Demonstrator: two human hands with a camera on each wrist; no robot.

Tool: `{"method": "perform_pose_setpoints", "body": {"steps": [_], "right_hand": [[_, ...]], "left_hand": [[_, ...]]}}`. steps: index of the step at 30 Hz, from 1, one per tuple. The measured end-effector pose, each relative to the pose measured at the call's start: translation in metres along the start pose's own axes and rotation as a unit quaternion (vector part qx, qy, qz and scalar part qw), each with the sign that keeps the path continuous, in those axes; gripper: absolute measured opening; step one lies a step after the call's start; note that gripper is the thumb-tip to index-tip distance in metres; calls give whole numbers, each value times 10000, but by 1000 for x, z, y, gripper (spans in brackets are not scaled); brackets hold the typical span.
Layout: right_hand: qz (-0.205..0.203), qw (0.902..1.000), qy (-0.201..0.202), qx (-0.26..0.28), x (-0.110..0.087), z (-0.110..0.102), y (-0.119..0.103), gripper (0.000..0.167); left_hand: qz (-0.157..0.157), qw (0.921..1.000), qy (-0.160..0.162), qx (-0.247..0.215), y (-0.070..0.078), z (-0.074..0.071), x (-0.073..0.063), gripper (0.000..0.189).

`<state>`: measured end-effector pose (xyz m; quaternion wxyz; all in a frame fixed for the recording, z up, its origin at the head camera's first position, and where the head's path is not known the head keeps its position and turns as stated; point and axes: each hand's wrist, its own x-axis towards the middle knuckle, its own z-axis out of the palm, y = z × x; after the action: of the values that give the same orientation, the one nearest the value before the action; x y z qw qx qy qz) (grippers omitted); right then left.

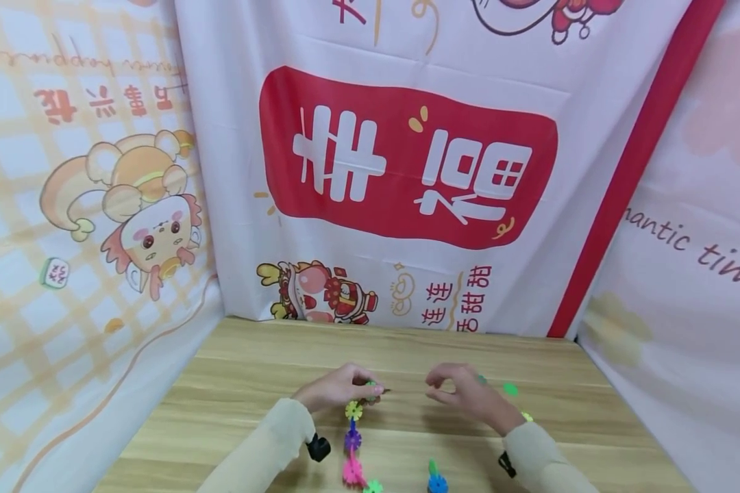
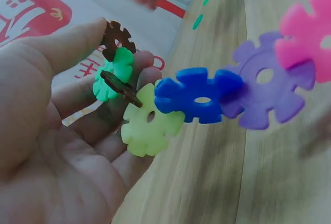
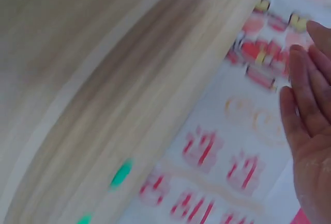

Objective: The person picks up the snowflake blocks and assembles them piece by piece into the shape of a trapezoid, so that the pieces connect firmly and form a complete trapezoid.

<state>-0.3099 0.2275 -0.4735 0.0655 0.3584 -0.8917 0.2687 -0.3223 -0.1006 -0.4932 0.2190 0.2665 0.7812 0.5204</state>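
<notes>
My left hand [image 1: 344, 387] pinches one end of a chain of notched plastic snowflake discs. Seen from the left wrist, the thumb is at a brown disc [image 2: 110, 38], joined to a green disc [image 2: 121, 69]. A second brown disc [image 2: 121, 87], turned edge-on, follows, then a yellow disc [image 2: 137, 133], a blue disc [image 2: 189, 85], a purple disc [image 2: 252, 100] and a pink disc [image 2: 305, 27]. The chain hangs toward the near side of the table. To its right, my right hand [image 1: 462, 394] holds nothing, fingers loosely bent and apart from the chain.
Loose green discs [image 1: 510, 389] lie on the wooden table [image 1: 253, 370] beyond my right hand, with a yellow-green one [image 1: 527, 416] by the right wrist. At the near edge are a blue disc [image 1: 437, 484] and a green piece [image 1: 432, 467]. Printed cloths [image 1: 234, 205] enclose the table.
</notes>
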Motion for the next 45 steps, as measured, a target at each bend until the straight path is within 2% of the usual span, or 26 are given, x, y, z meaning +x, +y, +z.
{"method": "perform_pose_setpoints", "body": {"steps": [7,12,14,16,20,27,33,37,45], "right_hand": [[907,9945,-103,-511,-49,-41,53,16],[1552,9851,-194,-715,-94,-51,86,15],[1642,9838,-229,-685,-107,-52,95,14],[1558,9859,-183,-592,-116,-51,101,14],[1399,9895,-60,-364,-125,-50,103,13],[1802,9828,-279,-276,-123,-56,103,16],[1871,9817,-364,-44,-119,-58,93,20],[1951,9800,-376,142,-102,-54,72,18],[1815,9750,-442,1206,-51,-30,28,14]], "left_hand": [[-381,9984,399,-159,-12,-13,-13,35],[-509,9974,369,-346,-21,-18,-20,39],[-533,9973,372,-351,-25,-19,-23,39],[-577,9970,385,-352,-27,-20,-27,39],[-590,9969,351,-381,-30,-21,-33,38],[-587,9961,308,-580,-28,-20,-39,38],[-562,9947,267,-814,-23,-16,-41,40],[-575,9948,285,-797,-22,-15,-40,39],[-584,9954,273,-705,-22,-12,-34,40]]}}
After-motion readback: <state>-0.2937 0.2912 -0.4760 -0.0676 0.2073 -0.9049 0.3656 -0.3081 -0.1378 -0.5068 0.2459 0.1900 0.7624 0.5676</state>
